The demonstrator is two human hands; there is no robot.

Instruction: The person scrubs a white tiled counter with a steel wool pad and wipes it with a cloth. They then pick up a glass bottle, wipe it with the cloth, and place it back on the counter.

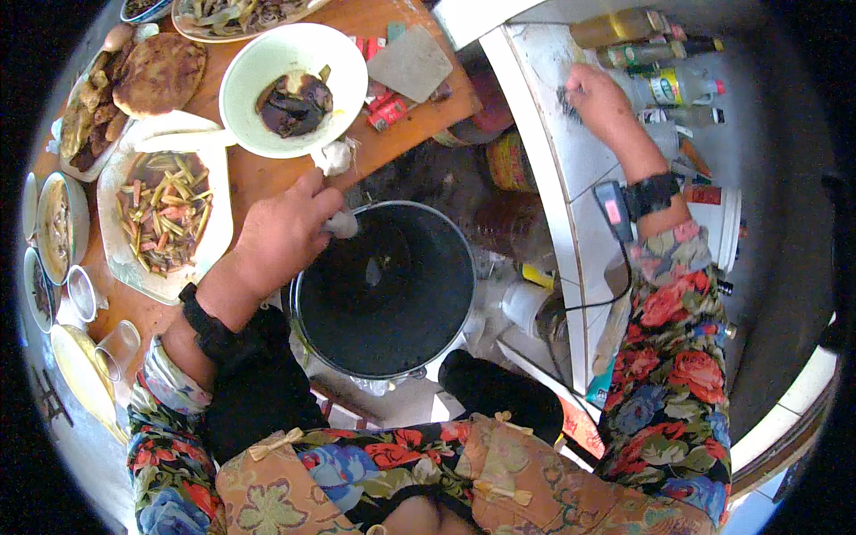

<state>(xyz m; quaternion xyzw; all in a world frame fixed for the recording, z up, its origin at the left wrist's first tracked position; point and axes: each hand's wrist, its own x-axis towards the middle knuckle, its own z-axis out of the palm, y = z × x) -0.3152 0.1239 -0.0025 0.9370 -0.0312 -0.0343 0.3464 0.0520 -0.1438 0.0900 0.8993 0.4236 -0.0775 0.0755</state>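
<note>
My left hand [287, 217] is over the table's edge, its fingers closed on a small pale lump [342, 225] at the rim of a dark round bucket [428, 314]. A small light scrap lies at the bottom of the bucket. Just above this hand, a crumpled white lump [334, 157] sits by a pale green bowl [234, 100] holding dark food. Over on the white tiled ledge [588, 164], my right hand [598, 100] has curled fingers beside a dark patch [567, 105]. Whether it grips anything is hidden.
Dishes crowd the wooden table [394, 150]: a white plate of cut vegetables [167, 221], flatbread [160, 73], bowls and a clear cup [119, 349]. Red packets [388, 114] lie near its corner. Several bottles [669, 87] line the ledge. A black cable [602, 304] hangs from my right wrist device.
</note>
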